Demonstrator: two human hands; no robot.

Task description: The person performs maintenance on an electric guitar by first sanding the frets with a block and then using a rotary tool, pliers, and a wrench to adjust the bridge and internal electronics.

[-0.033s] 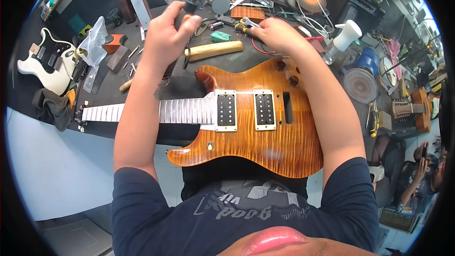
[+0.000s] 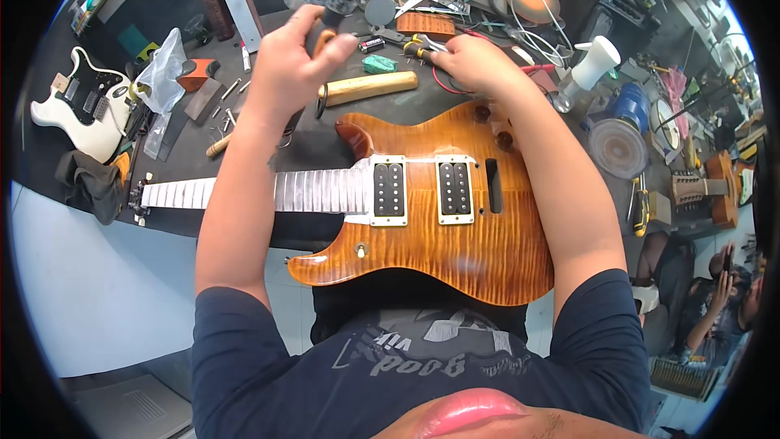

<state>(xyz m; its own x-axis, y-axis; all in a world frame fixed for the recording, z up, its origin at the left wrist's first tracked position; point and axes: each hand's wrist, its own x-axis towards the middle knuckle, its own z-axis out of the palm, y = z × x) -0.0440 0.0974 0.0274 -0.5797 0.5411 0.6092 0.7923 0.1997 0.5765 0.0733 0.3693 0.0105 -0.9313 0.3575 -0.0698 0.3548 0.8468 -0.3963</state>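
My left hand [image 2: 292, 53] is raised over the bench, its fingers wrapped round a black tool with an orange part [image 2: 328, 26], whose exact kind I cannot make out. Among the tools at the back, my right hand [image 2: 479, 63] has its fingers closed at yellow-and-black-handled pliers [image 2: 418, 49]; the back of the hand hides part of the grip. Below my arms lies an amber flame-top electric guitar [image 2: 414, 244] with two black pickups [image 2: 388, 189] in cream frames. Its neck [image 2: 321, 191], covered in pale strips, runs left under my left forearm.
A wooden block [image 2: 370, 87] lies behind the guitar, beside a green lump [image 2: 379, 63]. At the left is a white guitar body [image 2: 85, 106]. A white bottle [image 2: 597, 61] and a blue machine [image 2: 627, 107] stand right. Another person [image 2: 715, 301] is at far right.
My left hand has shifted slightly right, and the tool in it has tilted, showing more orange. My right hand has moved slightly right and down.
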